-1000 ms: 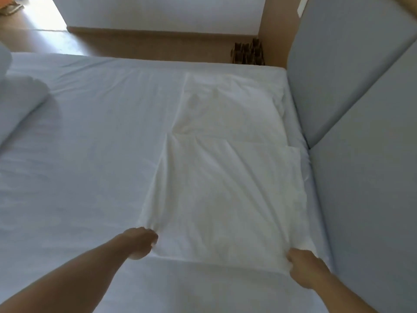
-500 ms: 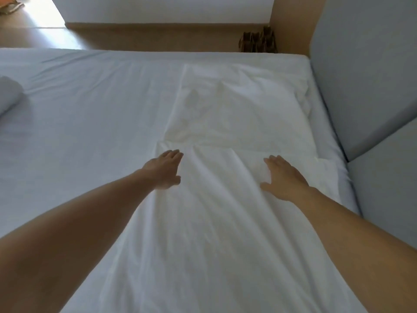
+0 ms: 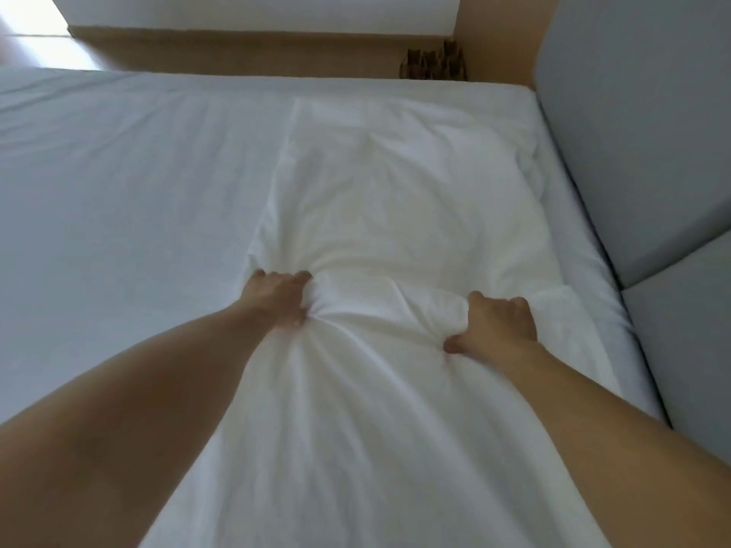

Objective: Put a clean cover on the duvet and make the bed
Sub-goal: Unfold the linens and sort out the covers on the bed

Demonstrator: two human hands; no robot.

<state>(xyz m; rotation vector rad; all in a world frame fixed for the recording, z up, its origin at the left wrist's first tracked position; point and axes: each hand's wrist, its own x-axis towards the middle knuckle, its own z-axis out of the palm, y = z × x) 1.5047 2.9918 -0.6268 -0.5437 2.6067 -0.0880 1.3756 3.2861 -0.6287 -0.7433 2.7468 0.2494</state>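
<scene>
A white cloth cover point(image 3: 395, 199) lies in a long strip on the right side of the bed, over the pale sheet point(image 3: 130, 215). My left hand point(image 3: 279, 300) grips a bunched fold of it near its left edge, about halfway up the strip. My right hand point(image 3: 496, 324) grips another bunch toward its right edge, slightly nearer to me. Creases fan out from both fists toward me. Whether a duvet is inside the cover is not visible.
A grey padded headboard point(image 3: 641, 152) stands along the right side of the bed. Beyond the far edge runs a brown wooden floor point(image 3: 237, 53) and a white wall, with a small dark brown object point(image 3: 433, 65) in the corner.
Both hands moved from the cover's near edge up to its middle, lay flat there, and have now curled and bunched the fabric. The view has moved forward over the bed.
</scene>
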